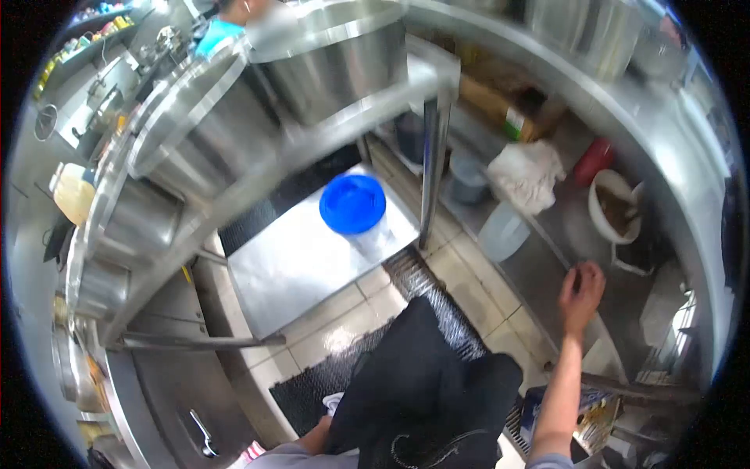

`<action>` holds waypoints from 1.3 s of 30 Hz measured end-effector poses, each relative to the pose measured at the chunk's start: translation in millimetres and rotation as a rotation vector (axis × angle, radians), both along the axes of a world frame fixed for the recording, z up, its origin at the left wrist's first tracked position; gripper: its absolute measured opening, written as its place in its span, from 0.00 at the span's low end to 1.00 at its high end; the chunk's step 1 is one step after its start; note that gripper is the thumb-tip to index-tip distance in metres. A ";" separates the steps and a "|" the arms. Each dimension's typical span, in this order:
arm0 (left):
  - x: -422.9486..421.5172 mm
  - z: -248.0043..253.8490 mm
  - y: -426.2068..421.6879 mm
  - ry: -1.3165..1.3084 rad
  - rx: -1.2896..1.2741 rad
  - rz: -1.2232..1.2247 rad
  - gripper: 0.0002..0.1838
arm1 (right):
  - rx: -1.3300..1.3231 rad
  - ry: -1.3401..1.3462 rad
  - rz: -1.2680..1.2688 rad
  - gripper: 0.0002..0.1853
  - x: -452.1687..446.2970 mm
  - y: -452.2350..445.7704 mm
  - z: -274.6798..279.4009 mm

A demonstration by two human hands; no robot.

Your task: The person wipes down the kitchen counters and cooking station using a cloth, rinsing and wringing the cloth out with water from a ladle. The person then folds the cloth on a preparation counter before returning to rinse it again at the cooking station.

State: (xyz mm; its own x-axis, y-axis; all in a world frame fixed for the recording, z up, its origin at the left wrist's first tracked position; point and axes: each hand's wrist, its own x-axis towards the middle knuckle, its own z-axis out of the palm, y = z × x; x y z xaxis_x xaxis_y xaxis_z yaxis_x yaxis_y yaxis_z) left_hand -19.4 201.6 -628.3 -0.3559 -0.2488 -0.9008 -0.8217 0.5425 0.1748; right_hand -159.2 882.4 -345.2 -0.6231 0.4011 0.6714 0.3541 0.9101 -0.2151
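Note:
My right hand (584, 291) reaches out over the lower metal shelf (539, 262) on the right. Its fingers are slightly curled and apart, and nothing shows in them. Nearest to it are a white bowl (605, 205) with brown contents and a translucent plastic container (504, 233). A crumpled whitish cloth (527, 176) and a red object (594, 162) lie farther back. My left hand (319, 434) is low beside the black apron (422, 383), its fingers mostly hidden. Something white (333, 403) is close to it; whether the hand holds it is unclear.
A tub with a blue lid (353, 205) stands on a low metal shelf (289, 266). Large steel pots (336, 70) line the rack above. A spoon (203, 434) lies on the left surface. Black mats (336, 383) cover part of the tiled floor. Another person (221, 31) is at the back.

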 end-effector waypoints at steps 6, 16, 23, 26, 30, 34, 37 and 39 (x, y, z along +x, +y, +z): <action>-59.0 150.2 -23.4 0.278 -0.082 0.069 0.46 | -0.313 -0.049 0.025 0.23 -0.1 1.2 17.7; -89.3 622.3 49.4 0.882 0.634 0.327 0.23 | -1.439 -1.071 0.778 0.38 29.2 -303.9 283.2; -1.4 773.1 14.0 1.160 0.364 0.097 0.27 | -1.928 -1.224 1.229 0.24 3.6 -484.2 476.5; 29.8 819.1 -32.2 1.452 -0.242 0.071 0.21 | -1.627 -1.302 1.356 0.21 0.7 -559.9 529.5; 62.3 869.8 -123.7 1.695 -0.706 0.196 0.19 | -1.397 -1.385 1.654 0.19 2.9 -668.7 569.2; 65.2 895.3 -198.8 1.741 -0.649 0.315 0.18 | -1.247 -1.559 1.761 0.20 -18.7 -771.6 567.9; 52.9 907.4 -248.9 1.744 -0.759 0.234 0.16 | -0.883 -1.615 1.676 0.28 -44.1 -840.9 562.3; 45.0 917.9 -284.2 1.751 -0.752 0.244 0.14 | -0.893 -1.591 1.659 0.36 -58.3 -873.8 559.1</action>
